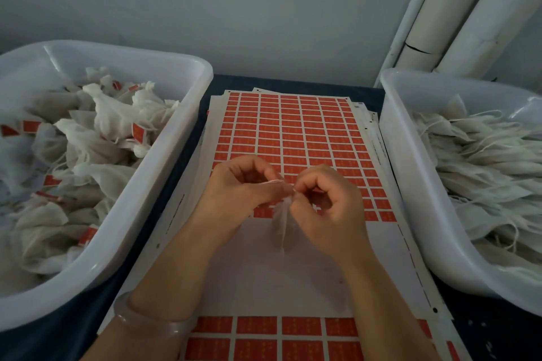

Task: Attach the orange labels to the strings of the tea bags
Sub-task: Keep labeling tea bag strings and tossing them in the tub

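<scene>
Seen from the head camera, the left hand and right hand each pinched the thin white string of a small white gauze tea bag. The bag dangled between them above the sheet of orange rectangular labels, mid-bench. If either pinch slackened, the string might slip, and a label could then fold crookedly onto itself.

A checked pattern of orange boxes and white lines is made by small orange paper labels on a flat white paper sheet. Soft white cloth tea bags with orange tags are seen in the white plastic tub on the left, and pale cream tea bags with strings in the white plastic tub on the right. One thin white see-through tea bag is seen in the middle. The cloth table cover is coloured dark blue.
</scene>
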